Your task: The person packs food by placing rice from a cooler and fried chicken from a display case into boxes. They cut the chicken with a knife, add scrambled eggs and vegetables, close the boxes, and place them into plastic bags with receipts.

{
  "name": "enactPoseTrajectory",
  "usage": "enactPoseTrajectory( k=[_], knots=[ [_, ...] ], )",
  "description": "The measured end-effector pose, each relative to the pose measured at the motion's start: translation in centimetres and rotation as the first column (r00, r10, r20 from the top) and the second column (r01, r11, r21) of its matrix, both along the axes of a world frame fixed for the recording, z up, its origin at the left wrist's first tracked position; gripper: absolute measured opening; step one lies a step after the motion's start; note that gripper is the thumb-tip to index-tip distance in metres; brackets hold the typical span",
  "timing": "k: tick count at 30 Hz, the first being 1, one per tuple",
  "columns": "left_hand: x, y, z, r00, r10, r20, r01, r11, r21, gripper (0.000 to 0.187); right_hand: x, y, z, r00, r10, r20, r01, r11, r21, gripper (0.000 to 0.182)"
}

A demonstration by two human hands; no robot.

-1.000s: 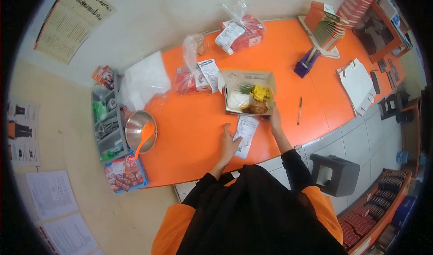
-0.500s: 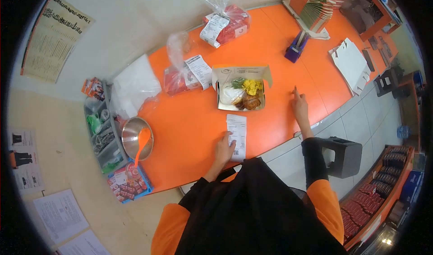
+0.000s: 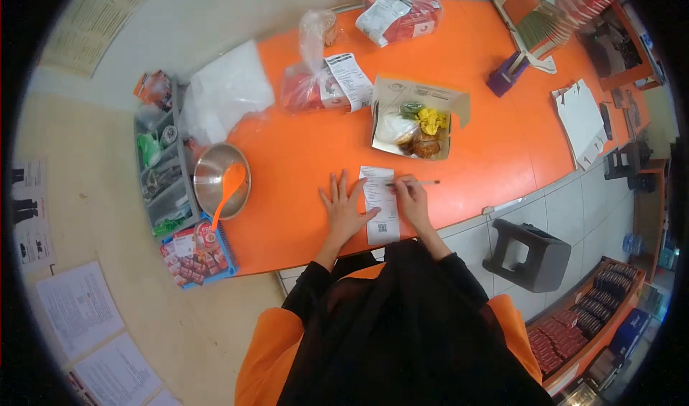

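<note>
A long printed receipt point(image 3: 381, 209) lies on the orange table in front of me. My left hand point(image 3: 347, 211) rests flat with fingers spread, its thumb touching the receipt's left edge. On the right side of the slip, my right hand point(image 3: 414, 206) is closed around a thin pen point(image 3: 428, 183), with the tip over the printed lines. Just beyond sits an open food box point(image 3: 456, 128) holding white rice, something yellow, a browned piece and some greens. Behind it to the left stands a bagged red package point(image 3: 305, 90) with a receipt on it.
To the left are a steel bowl point(image 3: 203, 168) with an orange spoon point(image 3: 231, 183), a grey divided tray point(image 3: 188, 183) and a colourful box point(image 3: 194, 253). Another bagged package point(image 3: 423, 11) and a purple tape dispenser point(image 3: 508, 74) stand farther back. A dark stool point(image 3: 540, 262) is at the right.
My right hand has come left from the bare tabletop to the receipt, with a pen in it. My left hand has spread its fingers beside the slip. The camera view has shifted.
</note>
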State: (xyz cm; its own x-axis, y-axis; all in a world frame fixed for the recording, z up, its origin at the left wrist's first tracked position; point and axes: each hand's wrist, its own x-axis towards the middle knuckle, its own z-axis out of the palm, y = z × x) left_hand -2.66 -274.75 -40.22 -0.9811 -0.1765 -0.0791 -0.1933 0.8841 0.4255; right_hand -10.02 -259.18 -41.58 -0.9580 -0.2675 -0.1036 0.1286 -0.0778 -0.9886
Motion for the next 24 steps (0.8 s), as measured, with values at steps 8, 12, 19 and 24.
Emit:
enactPoseTrajectory(
  k=[8,12,19,24],
  knots=[
    [0.1,-0.2,-0.7,1.000,-0.001,-0.006,0.001,1.000,0.015,0.077,1.1,-2.0,0.5,0.976,0.177,-0.128,-0.141,0.958,0.248,0.008],
    [0.1,-0.2,-0.6,1.000,-0.008,-0.018,0.008,1.000,0.015,0.078,2.2,-1.0,0.4,0.956,0.270,-0.111,-0.220,0.916,0.336,0.006],
    [-0.6,-2.5,-0.6,0.980,0.190,-0.064,-0.194,0.979,-0.068,0.076,-0.4,5.7,0.6,0.828,0.104,-0.550,0.291,0.759,0.583,0.015],
    [-5.6,-5.0,0.9,0.980,0.169,-0.104,-0.185,0.970,-0.160,0.069,-2.6,7.9,0.5,0.767,0.375,-0.522,0.191,0.643,0.742,0.030]
  ],
)
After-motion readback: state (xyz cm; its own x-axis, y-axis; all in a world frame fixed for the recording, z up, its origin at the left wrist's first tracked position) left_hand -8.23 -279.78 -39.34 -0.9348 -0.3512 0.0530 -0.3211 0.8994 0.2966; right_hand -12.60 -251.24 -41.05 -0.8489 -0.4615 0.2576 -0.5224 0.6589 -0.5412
